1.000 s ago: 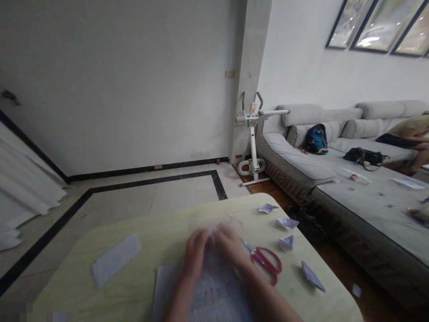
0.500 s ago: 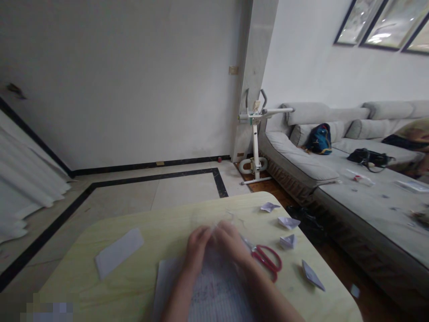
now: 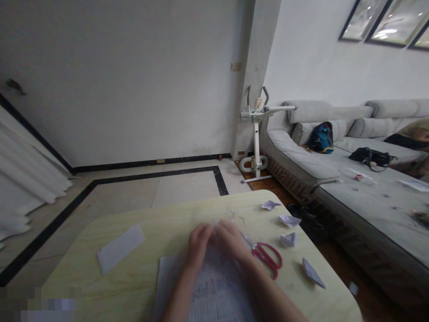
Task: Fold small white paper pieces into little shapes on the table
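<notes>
My left hand point(image 3: 199, 243) and my right hand point(image 3: 231, 239) meet above the far end of a lined, written-on sheet of paper point(image 3: 217, 286). The fingers of both are bent and closed together, slightly blurred. Between the fingertips shows a whitish piece of paper point(image 3: 215, 225), mostly hidden. Red-handled scissors point(image 3: 268, 259) lie just right of my right hand. Several folded paper shapes stand along the table's right side, among them a boat-like one point(image 3: 288, 240) and a narrow one point(image 3: 313, 273). A folded white paper strip point(image 3: 121, 248) rests at the left.
The pale wooden table point(image 3: 161, 228) has rounded corners. Thin paper scraps point(image 3: 239, 214) lie beyond my hands. Behind stand a white exercise machine point(image 3: 256, 138) and a grey sofa point(image 3: 301, 161) with a blue backpack point(image 3: 321, 137) and black bag point(image 3: 370, 157). Part of a person point(image 3: 415, 134) shows at far right.
The view has shifted slightly. Both hands remain together in nearly the same place, and the papers and scissors have not moved on the table.
</notes>
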Available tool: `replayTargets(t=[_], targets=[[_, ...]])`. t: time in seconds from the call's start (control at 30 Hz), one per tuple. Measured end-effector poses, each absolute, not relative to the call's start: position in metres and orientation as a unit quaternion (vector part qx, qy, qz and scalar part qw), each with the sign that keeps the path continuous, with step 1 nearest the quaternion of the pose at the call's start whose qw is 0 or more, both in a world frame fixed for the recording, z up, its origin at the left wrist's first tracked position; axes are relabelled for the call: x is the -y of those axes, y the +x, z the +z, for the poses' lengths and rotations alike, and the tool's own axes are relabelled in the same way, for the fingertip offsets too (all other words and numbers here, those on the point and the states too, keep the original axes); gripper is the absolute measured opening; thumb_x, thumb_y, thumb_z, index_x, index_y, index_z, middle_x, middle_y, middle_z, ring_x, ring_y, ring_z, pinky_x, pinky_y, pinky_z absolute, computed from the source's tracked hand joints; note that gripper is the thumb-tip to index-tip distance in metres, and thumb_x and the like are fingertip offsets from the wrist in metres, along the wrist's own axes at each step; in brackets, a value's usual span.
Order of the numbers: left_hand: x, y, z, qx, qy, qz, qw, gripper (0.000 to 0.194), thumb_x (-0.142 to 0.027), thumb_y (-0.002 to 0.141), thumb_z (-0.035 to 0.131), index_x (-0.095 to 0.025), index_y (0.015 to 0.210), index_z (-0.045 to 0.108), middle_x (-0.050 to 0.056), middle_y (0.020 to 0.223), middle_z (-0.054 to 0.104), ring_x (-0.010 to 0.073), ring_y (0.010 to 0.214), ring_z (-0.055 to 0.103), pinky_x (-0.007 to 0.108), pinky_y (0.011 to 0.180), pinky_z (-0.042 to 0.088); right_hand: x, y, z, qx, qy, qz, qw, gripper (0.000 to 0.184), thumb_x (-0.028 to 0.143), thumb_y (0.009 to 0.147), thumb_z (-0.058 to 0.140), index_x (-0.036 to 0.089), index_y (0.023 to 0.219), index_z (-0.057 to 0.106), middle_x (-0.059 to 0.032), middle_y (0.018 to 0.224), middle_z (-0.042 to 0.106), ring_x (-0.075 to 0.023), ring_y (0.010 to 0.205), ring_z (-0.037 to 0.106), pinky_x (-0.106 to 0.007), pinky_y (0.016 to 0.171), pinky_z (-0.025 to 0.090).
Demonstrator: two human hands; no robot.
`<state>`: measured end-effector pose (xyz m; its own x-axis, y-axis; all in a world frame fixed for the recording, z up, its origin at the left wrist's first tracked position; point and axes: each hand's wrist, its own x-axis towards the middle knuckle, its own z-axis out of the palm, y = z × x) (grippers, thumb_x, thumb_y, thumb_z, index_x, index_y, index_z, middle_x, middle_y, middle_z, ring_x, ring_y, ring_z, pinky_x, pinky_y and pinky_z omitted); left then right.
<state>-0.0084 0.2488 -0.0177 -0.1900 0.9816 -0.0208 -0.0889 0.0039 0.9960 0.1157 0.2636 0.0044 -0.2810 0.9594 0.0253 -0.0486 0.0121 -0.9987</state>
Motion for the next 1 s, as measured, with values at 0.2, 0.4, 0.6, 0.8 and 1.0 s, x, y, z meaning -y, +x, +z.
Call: replayTargets(t=[0.2, 0.4, 0.6, 0.8, 1.0], targets=[[-0.25, -0.01, -0.016, -0.537, 0.429, 0.566, 0.456, 0.023, -0.041, 0.071, 0.065, -0.017, 0.07, 0.065, 0.0, 0.066, 0.064, 0.0166, 0.065, 0.058, 0.023, 0.06, 0.045, -0.261, 0.113, 0.008, 0.575, -0.44, 0.535, 0.436, 0.03, 0.038, 0.08, 0.054, 0.018, 0.059, 0.049, 0.0027, 0.058, 0.047, -0.0114, 0.058, 0.043, -0.022, 0.052, 0.034], [-0.249, -0.007, -0.016, -0.519, 0.433, 0.572, 0.464, 0.024, -0.042, 0.075, 0.063, -0.018, 0.075, 0.067, 0.0, 0.072, 0.067, 0.0173, 0.07, 0.06, 0.024, 0.065, 0.047, -0.267, 0.114, -0.002, 0.569, -0.441, 0.523, 0.456, 0.032, 0.04, 0.083, 0.049, 0.018, 0.06, 0.049, 0.0022, 0.057, 0.047, -0.0118, 0.055, 0.043, -0.022, 0.05, 0.035], [-0.249, -0.005, -0.016, -0.515, 0.425, 0.564, 0.486, 0.024, -0.04, 0.076, 0.066, -0.016, 0.08, 0.069, 0.002, 0.075, 0.069, 0.0171, 0.071, 0.061, 0.023, 0.065, 0.046, -0.266, 0.115, 0.0, 0.557, -0.45, 0.528, 0.458, 0.028, 0.037, 0.083, 0.048, 0.018, 0.063, 0.049, 0.0027, 0.058, 0.047, -0.0112, 0.055, 0.042, -0.022, 0.05, 0.034], [-0.246, -0.008, -0.016, -0.491, 0.442, 0.537, 0.525, 0.022, -0.038, 0.076, 0.065, -0.016, 0.072, 0.064, -0.002, 0.06, 0.058, 0.0115, 0.054, 0.051, 0.02, 0.051, 0.039, -0.27, 0.116, -0.006, 0.558, -0.491, 0.469, 0.478, 0.021, 0.03, 0.079, 0.048, 0.019, 0.061, 0.047, 0.003, 0.06, 0.045, -0.0122, 0.059, 0.043, -0.023, 0.056, 0.036], [-0.247, -0.01, -0.017, -0.515, 0.422, 0.574, 0.476, 0.021, -0.037, 0.077, 0.062, -0.016, 0.072, 0.064, -0.003, 0.063, 0.058, 0.0115, 0.058, 0.051, 0.019, 0.055, 0.041, -0.273, 0.118, -0.008, 0.57, -0.469, 0.481, 0.473, 0.02, 0.029, 0.076, 0.05, 0.018, 0.059, 0.048, 0.0034, 0.057, 0.045, -0.0121, 0.058, 0.043, -0.023, 0.054, 0.036]])
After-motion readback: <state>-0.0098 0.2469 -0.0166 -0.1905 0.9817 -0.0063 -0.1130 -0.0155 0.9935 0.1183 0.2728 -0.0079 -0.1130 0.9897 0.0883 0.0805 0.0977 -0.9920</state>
